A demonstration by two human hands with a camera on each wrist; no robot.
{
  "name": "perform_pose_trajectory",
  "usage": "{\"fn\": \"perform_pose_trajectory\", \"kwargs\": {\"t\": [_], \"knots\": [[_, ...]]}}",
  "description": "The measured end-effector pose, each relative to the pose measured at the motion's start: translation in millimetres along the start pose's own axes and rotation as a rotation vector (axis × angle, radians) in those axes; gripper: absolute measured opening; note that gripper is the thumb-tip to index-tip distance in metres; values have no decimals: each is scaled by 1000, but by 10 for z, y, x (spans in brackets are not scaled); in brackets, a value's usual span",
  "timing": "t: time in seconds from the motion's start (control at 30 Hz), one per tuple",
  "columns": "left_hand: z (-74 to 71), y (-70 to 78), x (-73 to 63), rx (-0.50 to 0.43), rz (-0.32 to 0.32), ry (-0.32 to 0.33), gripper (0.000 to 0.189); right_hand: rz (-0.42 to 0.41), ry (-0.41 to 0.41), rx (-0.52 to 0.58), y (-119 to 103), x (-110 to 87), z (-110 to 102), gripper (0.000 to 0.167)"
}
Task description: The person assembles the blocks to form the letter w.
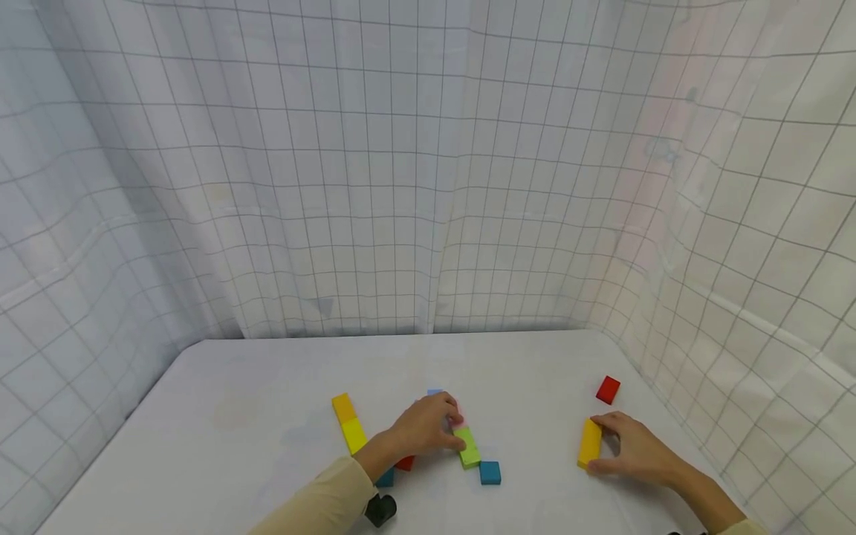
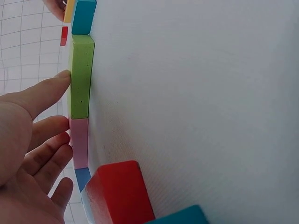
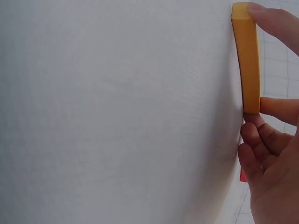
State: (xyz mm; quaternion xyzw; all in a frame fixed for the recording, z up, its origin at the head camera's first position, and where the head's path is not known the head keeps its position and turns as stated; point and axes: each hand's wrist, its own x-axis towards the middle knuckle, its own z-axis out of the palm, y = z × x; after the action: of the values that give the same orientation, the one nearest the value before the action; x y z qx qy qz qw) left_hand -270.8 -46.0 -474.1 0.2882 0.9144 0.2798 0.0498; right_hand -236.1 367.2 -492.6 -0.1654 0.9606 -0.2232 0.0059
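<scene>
My right hand [image 1: 635,449] pinches a long orange-yellow block [image 1: 590,443] end to end between thumb and fingers, close over the white table, as the right wrist view also shows. My left hand [image 1: 428,425] hovers over a row of blocks with loosely extended fingers. In the left wrist view its thumb is right at the light green block [image 2: 81,79] and its other fingertips are beside the pink block [image 2: 79,142]. A blue block [image 2: 82,179] continues the row past the pink one. At the row's near end lies a teal block [image 1: 490,472].
Left of the row, an orange block [image 1: 344,408] and a yellow block [image 1: 354,437] lie end to end. A red block [image 2: 124,193] and another teal block [image 2: 182,216] are partly hidden beneath the left forearm in the head view. Another red block [image 1: 608,389] lies beyond the right hand. Gridded curtains [image 1: 401,186] surround the table.
</scene>
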Motion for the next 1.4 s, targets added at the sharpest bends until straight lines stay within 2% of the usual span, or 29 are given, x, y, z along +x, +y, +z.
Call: {"fn": "perform_pose_trajectory", "kwargs": {"t": [0.37, 0.57, 0.7, 0.97, 1.4], "knots": [[22, -15, -6, 6, -5, 7, 36, -38, -21, -94, -72, 71, 3, 79], [12, 14, -9, 1, -13, 0, 36, -70, -11, -114, -215, 153, 35, 80], [9, 19, -6, 4, -11, -3, 36, -114, -10, -97, -358, 245, 65, 82], [24, -20, 4, 12, 8, 8, 39, -174, -86, -48, -631, 458, 157, 82], [14, -13, 10, 9, -7, -9, 39, -206, -125, -16, -844, 654, 386, 86]]}}
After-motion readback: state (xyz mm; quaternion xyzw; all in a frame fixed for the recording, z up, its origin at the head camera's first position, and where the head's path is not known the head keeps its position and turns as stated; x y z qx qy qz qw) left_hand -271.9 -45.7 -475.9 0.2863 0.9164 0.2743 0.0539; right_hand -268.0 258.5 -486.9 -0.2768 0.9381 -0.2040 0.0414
